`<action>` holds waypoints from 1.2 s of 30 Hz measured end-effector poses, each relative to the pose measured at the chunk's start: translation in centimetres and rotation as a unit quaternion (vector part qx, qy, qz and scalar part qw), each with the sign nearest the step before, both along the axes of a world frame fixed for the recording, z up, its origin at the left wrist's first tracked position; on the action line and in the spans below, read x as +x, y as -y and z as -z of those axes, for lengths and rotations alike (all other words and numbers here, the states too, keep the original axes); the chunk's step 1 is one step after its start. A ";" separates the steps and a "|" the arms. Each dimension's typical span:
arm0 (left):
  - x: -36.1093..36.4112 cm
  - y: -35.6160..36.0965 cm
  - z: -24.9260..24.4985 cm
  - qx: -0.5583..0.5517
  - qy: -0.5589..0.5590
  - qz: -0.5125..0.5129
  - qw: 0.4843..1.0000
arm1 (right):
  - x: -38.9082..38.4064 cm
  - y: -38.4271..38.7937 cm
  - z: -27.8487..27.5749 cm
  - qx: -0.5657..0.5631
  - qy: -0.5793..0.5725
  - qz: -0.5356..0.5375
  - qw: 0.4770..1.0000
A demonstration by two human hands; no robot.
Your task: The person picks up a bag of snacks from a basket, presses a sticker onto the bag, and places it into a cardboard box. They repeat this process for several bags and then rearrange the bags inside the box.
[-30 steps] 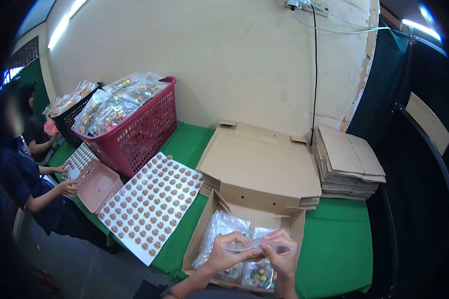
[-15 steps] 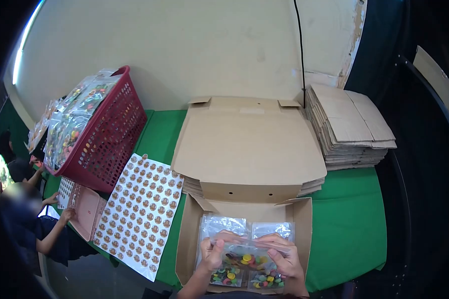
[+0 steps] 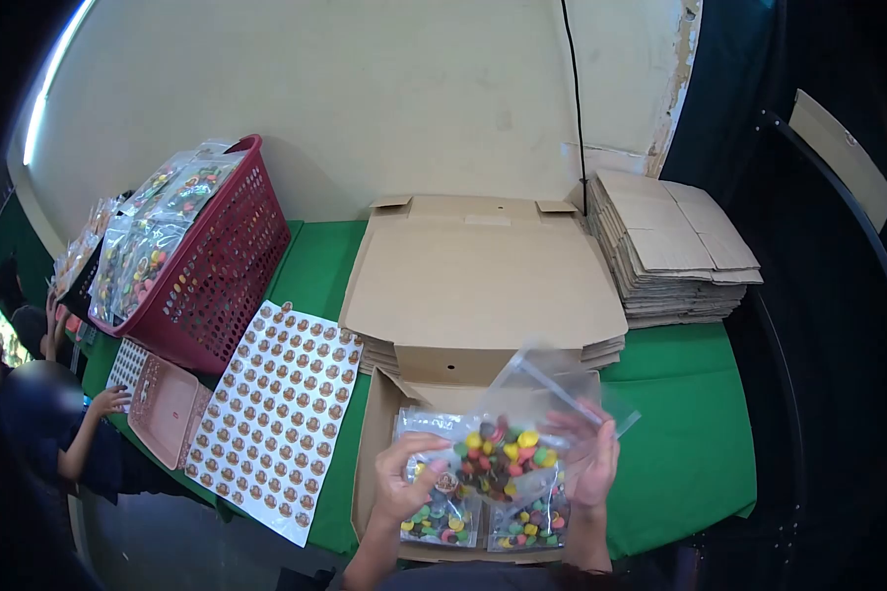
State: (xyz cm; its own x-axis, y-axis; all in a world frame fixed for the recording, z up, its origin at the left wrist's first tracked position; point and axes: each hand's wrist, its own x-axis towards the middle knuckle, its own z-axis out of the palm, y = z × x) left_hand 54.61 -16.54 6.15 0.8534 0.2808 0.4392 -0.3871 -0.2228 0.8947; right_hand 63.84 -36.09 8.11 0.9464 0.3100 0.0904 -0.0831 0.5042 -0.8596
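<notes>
A clear zip bag of colourful candies (image 3: 511, 455) hangs tilted over the open cardboard box (image 3: 367, 473), its upper part blurred. My left hand (image 3: 409, 478) grips the bag's left edge, beside a round sticker. At the bag's right side is my right hand (image 3: 591, 458), fingers curved round the clear plastic near the zip strip. Under the held bag, more candy bags (image 3: 442, 522) lie flat in the box in two columns, partly hidden by the hands and the bag.
Behind the box lie stacked open cartons (image 3: 488, 281). Folded cardboard (image 3: 675, 231) is piled at the right. A sticker sheet (image 3: 276, 419), pink basket (image 3: 168, 412) and red basket (image 3: 212, 266) of candy bags stand left. A co-worker (image 3: 44, 424) is at far left.
The held bag has been raised and tilted, showing its candies and sticker. My hands have moved apart, the right one up and rightward. The co-worker's hand has shifted off the pink basket.
</notes>
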 end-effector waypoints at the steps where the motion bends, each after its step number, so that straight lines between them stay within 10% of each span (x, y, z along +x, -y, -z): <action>1: -0.5 -0.1 -0.1 0.125 0.002 0.074 0.989 | -0.1 0.1 -0.1 0.051 -0.020 0.053 0.997; 7: -0.8 6.2 -1.4 0.203 -0.012 0.012 0.979 | -3.2 -0.5 -2.4 0.129 0.047 -0.030 0.990; 13: -2.3 8.3 1.0 0.139 0.089 -0.101 0.981 | -7.5 -0.5 -5.5 -0.101 0.255 -0.215 0.937; 16: -3.6 8.0 0.0 -0.208 -0.047 0.002 0.977 | -6.5 1.4 -5.1 -0.104 0.304 -0.139 0.936; 20: -5.2 7.8 -2.3 -0.331 0.018 0.115 0.936 | -6.1 2.2 -6.2 -0.272 0.308 0.026 0.911; 36: -7.8 8.5 -2.2 -0.165 -0.121 0.037 0.978 | -6.1 0.6 -4.8 -0.284 0.100 -0.014 0.953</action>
State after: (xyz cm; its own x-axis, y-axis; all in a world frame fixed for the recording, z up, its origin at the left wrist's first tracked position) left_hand 46.79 -25.03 8.39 0.9448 0.3056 0.1177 -0.1590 0.1139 0.9807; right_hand 57.77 -36.71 12.89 0.9187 0.3874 0.0776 0.1040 -0.0477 -0.9934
